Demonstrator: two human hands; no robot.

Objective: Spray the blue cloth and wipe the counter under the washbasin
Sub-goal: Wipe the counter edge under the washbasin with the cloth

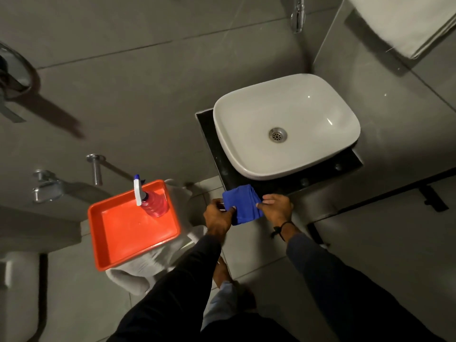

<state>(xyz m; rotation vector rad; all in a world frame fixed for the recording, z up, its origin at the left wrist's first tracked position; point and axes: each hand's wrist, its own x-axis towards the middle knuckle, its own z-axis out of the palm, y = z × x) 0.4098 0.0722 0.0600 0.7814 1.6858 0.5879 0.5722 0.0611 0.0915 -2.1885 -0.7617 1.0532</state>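
A folded blue cloth (243,203) is held just in front of the black counter (217,154), at its near left corner. My left hand (217,217) pinches the cloth's left edge and my right hand (277,209) pinches its right edge. The white washbasin (286,124) sits on the counter and covers most of it. A spray bottle (151,201) with red liquid and a white and blue nozzle stands in the far right corner of an orange tray (118,233), to the left of my hands.
The orange tray rests on a white stool (148,265). Chrome taps (47,186) and a chrome pipe (96,169) stick out of the grey tiled wall at left. A toilet (19,292) is at lower left. A white towel (404,23) hangs at upper right.
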